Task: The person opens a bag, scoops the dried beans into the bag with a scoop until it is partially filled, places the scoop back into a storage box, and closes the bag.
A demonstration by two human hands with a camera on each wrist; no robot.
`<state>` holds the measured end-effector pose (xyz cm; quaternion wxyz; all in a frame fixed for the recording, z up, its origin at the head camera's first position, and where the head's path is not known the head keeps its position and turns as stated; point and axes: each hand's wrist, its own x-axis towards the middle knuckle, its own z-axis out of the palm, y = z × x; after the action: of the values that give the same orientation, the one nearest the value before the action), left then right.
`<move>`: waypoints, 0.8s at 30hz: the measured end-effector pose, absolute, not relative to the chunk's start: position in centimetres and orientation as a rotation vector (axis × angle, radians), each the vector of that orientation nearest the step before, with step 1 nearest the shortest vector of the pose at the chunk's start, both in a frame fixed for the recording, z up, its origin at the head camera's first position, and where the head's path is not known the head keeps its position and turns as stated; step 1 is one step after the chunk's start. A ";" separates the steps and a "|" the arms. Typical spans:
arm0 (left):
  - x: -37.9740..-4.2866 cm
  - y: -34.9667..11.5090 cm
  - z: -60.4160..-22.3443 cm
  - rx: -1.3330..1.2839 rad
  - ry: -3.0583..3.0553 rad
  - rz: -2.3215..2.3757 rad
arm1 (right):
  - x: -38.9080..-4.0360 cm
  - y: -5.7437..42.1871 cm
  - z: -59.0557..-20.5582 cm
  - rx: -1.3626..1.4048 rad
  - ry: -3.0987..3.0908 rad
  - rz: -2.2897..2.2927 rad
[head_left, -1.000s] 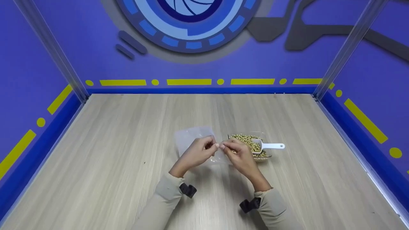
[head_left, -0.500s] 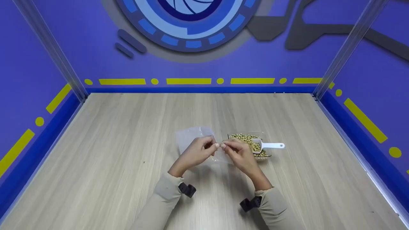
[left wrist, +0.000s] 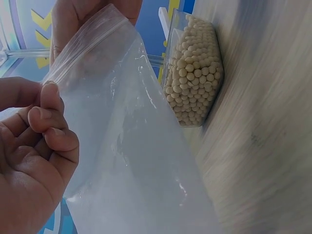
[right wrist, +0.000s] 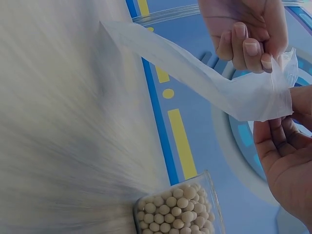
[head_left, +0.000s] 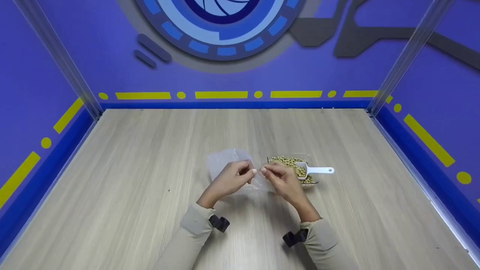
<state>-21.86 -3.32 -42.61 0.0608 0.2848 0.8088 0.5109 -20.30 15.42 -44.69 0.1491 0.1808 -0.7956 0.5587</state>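
A clear zip-lock bag [head_left: 228,159] is held up off the table by its zip edge. My left hand [head_left: 230,178] pinches that edge between thumb and forefinger, with the other fingers curled. Close beside it, my right hand [head_left: 285,183] pinches the same edge further along. In the left wrist view the bag [left wrist: 126,136] hangs down from the fingers and looks flat. The right wrist view has the bag [right wrist: 195,73] nearly edge-on, between the left hand [right wrist: 248,34] and the right hand [right wrist: 292,165]. Whether the zip is parted I cannot tell.
Just behind my right hand stands a clear box [head_left: 309,155] filled with small round yellowish beans or beads [head_left: 287,162]. A white scoop [head_left: 318,170] lies in it, handle pointing right. Blue-purple panels [head_left: 240,82] wall the wooden table [head_left: 131,168] at the back and sides.
My right fingertips have shifted slightly right, a little away from the left ones. The bag has moved slightly along with the hands, which both keep their pinch.
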 end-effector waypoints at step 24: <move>-21.6 -4.4 -42.6 0.874 2.424 1.531 | -21.1 16.8 -44.7 0.345 -2.351 1.618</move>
<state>-21.63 -4.40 -42.62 0.0721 0.2909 0.8065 0.5096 -21.06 16.78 -44.75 0.1329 0.1190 -0.8105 0.5578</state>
